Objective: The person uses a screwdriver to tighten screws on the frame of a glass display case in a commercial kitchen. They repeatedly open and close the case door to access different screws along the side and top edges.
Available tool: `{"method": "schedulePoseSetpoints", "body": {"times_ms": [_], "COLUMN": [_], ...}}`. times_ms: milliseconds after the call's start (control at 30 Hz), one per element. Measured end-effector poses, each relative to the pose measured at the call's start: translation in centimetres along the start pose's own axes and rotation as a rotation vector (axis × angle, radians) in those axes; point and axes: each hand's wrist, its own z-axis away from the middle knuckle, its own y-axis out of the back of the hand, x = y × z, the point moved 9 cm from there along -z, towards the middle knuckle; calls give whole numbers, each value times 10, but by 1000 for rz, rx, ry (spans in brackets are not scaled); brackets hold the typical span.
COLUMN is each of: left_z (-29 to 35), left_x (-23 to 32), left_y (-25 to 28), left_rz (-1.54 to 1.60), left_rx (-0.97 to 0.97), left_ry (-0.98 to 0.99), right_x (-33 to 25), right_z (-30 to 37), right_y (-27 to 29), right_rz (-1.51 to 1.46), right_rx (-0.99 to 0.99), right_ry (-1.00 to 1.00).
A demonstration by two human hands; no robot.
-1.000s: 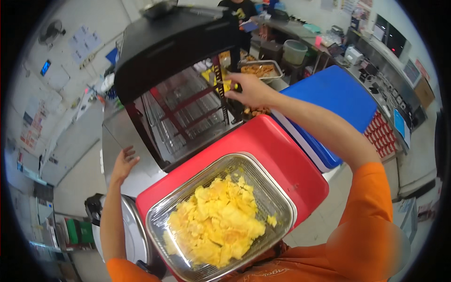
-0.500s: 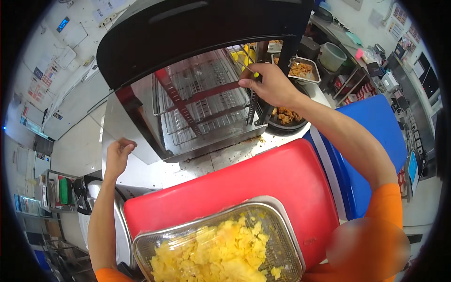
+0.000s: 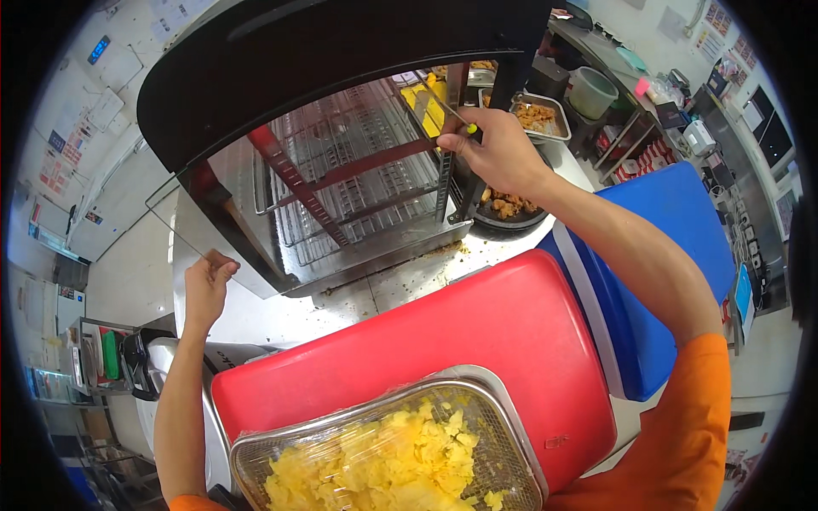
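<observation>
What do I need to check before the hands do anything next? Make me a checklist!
1. Left hand firmly gripping the clear, flat panel: cannot tell; it is at the edge.
2. Right hand free: not ok; it pinches something thin beside a yellow-green tip.
3. Silvery metal mesh tray supported: cannot tell; its near edge is out of view.
4. Clear, shiny film over the lumpy yellow food: ok, at least partly.
5. Shiny pale counter clean: not ok; crumbs lie before the black, boxy cabinet.
</observation>
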Motion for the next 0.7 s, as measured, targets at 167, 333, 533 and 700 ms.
{"method": "schedulePoseSetpoints", "body": {"times_ms": [167,333,533,700], "left_z": [0,-1,-4,-3], "left_x": [15,24,40,42], "left_y": [-1,-5,-18,-17], "left_rz": [-23,-109,-104,-177], "left_rx": [72,81,106,133], "left_ry": [-30,-29,-75,-130], "right_x": [4,12,19,15], "right_z": [0,3,8,12], "right_y": [6,11,21,25], "right_rz": [40,53,104,78], "right_rx": [17,72,131,145], "right_ry": [31,34,-43,-89]}}
